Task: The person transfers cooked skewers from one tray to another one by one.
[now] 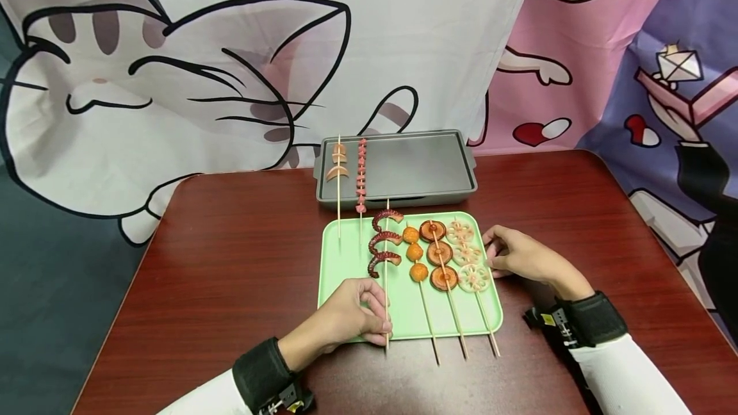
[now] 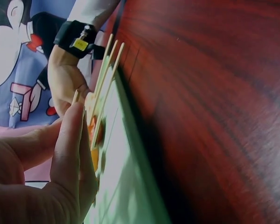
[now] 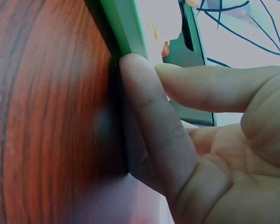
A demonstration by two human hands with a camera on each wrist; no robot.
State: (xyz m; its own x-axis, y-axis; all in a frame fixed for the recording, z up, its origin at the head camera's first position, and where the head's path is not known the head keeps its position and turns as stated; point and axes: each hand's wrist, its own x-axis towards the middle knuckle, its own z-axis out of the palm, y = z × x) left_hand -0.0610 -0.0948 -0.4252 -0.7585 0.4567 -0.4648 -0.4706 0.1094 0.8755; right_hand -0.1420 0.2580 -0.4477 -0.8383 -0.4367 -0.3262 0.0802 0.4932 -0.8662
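In the head view my left hand pinches the lower stick of a skewer threaded with curled, dark red octopus tentacles. That skewer lies lengthwise over the light green tray; in the left wrist view its stick end shows at the fingertips. At the tray's right edge my right hand grips the rim between thumb and finger, seen closely on the tray rim in the right wrist view. To the right of the tentacles lie skewers of orange balls, mushroom slices and lotus root slices.
Behind the green tray stands a dark grey baking pan. Across its left part lie a skewer of tan pieces and a skewer of small pink pieces, their sticks reaching over the green tray. A printed cloth hangs behind the brown table.
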